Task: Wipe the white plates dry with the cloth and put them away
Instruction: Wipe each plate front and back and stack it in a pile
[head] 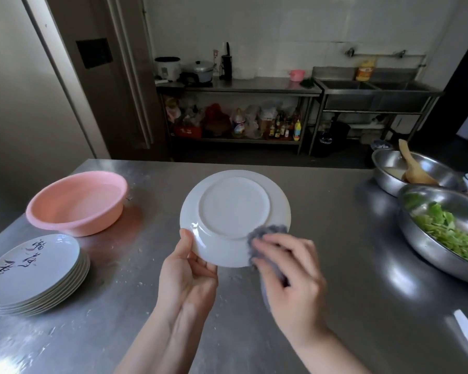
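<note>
The right hand point(287, 268) is nearest the camera, its fingers curled round a bunched grey cloth point(265, 233) and pressing it against the near right rim of the white plate point(234, 217); the hand is motion-blurred, which suggests a wiping stroke in progress. The left hand point(188, 268) grips the plate at its near left rim, thumb on the visible face, fingers hidden behind. The plate is held above the steel table point(335, 211), tilted with its underside and foot ring toward the camera, directly ahead of both hands. Being round, it has no long axis; the governing relation is that the unwiped area lies up and away from the cloth, toward the far rim. The right hand is the one placed to sweep there, while the left can rotate the plate. To the near left, well apart from the hands, a stack of plates point(35, 273) with dark painted characters rests on the table, the probable place for finished plates. Beyond it stands a pink basin point(77, 202). At the right edge sit a steel bowl of greens point(449, 228) and, farther back, a steel pan point(414, 171) with a wooden spatula point(412, 168).
</note>
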Demonstrator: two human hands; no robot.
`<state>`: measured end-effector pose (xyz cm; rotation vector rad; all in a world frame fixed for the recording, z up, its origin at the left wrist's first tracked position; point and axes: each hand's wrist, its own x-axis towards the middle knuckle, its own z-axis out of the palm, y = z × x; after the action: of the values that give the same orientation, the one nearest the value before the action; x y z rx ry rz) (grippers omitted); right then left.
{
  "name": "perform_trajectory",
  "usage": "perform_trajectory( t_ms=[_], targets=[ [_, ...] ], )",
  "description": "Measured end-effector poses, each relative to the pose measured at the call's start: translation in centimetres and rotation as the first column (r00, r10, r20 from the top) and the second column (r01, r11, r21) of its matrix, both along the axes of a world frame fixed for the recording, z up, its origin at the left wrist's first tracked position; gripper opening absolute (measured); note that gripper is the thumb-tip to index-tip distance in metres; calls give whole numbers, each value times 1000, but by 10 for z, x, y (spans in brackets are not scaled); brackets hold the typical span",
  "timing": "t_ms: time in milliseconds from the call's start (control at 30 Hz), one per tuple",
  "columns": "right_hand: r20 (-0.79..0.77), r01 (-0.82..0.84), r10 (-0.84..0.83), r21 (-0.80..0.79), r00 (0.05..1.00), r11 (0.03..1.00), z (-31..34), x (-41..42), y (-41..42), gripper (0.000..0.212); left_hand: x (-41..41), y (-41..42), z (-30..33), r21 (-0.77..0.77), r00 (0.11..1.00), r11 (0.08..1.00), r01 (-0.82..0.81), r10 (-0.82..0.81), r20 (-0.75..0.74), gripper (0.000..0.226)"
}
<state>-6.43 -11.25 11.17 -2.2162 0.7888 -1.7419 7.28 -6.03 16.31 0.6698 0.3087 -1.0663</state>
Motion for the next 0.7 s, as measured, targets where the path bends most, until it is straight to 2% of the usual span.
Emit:
perform_trajectory(
  t_ms=[67,133,333,433,533,600,700],
  targets=[
    [102,69,-79,101,992,992,8,-6,-10,19,0,1,2,-5,1000,1000,-19,19,-17,11],
    [100,82,-94,120,991,989,10,-7,-10,19,-3,2,3,-20,1000,999,-25,25,-3,11],
    [-179,-48,46,-5,983,999,1,15,17,20,-20,-2,-10,-97,977,994,49,-28,213,29],
    [-238,-61,60,2,969,998,16,31,20,15,-26,1,-17,-186,968,975,120,-73,239,30],
    [-298,-53,48,-9,953,999,23,33,19,18,-26,2,-19,-213,967,963,162,-112,229,37],
    [-278,-65,48,-51,959,997,17,23,15,15,-20,0,-18,-170,963,976,135,-89,256,38],
    [-155,-36,29,-43,988,998,7,1,5,18,-9,-2,-14,-102,944,994,46,-10,329,23]
  ],
)
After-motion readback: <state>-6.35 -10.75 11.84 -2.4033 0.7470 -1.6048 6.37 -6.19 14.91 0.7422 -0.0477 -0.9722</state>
